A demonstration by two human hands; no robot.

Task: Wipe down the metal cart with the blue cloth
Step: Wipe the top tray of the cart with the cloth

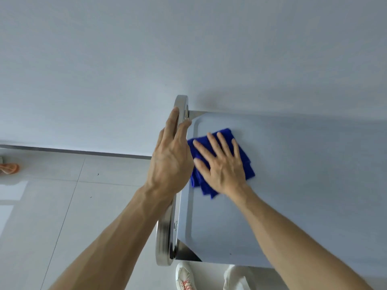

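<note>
**Blue cloth pressed flat on the cart top, other hand on the handle**

On the cart's top tray (293, 185), close to its handle end, lies the blue cloth (243, 162), folded into a loose, slightly fanned pad. It sits just inside the raised rim of the tray, nearer the far corner than the near one. The person's right hand (222, 164) rests flat on top of the cloth, fingers straight and spread, pointing away toward the wall (146, 59); it presses rather than grasps, and the cloth shows around the fingers on the far, right and near sides.

Beside the cloth, at the cart's left end, runs the curved steel handle (165, 237), a broad polished bar bending round at both its far and near corners. The left hand (169, 158) lies along the far half of this handle, its fingers extended over the outer side and the thumb on the inner side toward the tray. The hand is laid against the bar more than clenched round it; I cannot tell how firmly it holds. The two hands are just beside each other, the left partly covering the cloth's left edge.

Beyond the cart stands the plain pale wall, with a dark skirting strip (73, 150) at its foot. Left of the handle spreads a light tiled floor (62, 216). Below the cart's near edge a white shoe (185, 277) with pinkish laces shows on the floor, and far left of the cart an orange shoe (9, 168) lies at the frame's edge.
</note>
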